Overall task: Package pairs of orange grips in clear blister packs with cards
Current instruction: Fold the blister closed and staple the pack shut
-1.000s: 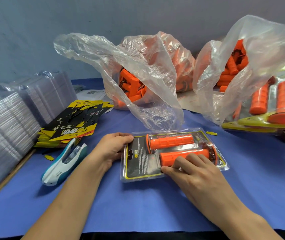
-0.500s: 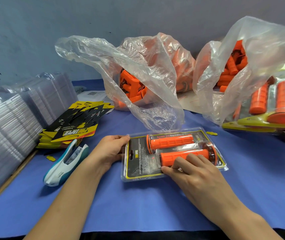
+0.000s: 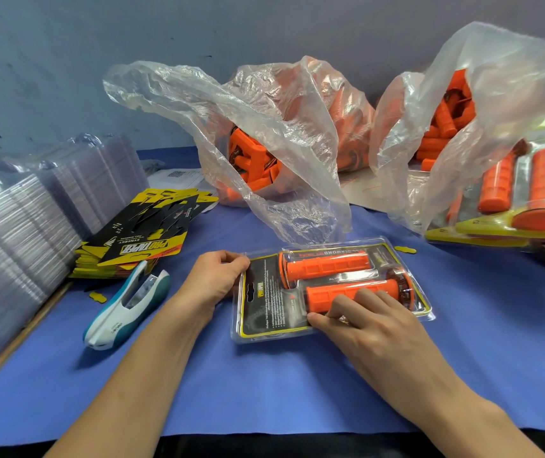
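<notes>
A clear blister pack lies flat on the blue table in front of me, with a black-and-yellow card inside and two orange grips side by side. My left hand pinches the pack's left edge with curled fingers. My right hand rests on the pack's near side, its fingers pressing down over the nearer grip and the card.
A white-and-teal stapler lies left of the pack. Behind it sit a stack of yellow-black cards and stacks of empty clear blisters. Two plastic bags of loose orange grips stand at the back. Finished packs pile at right.
Both hands stay on the pack. My left thumb and fingers have closed a little more on its left edge; the pack has barely moved.
</notes>
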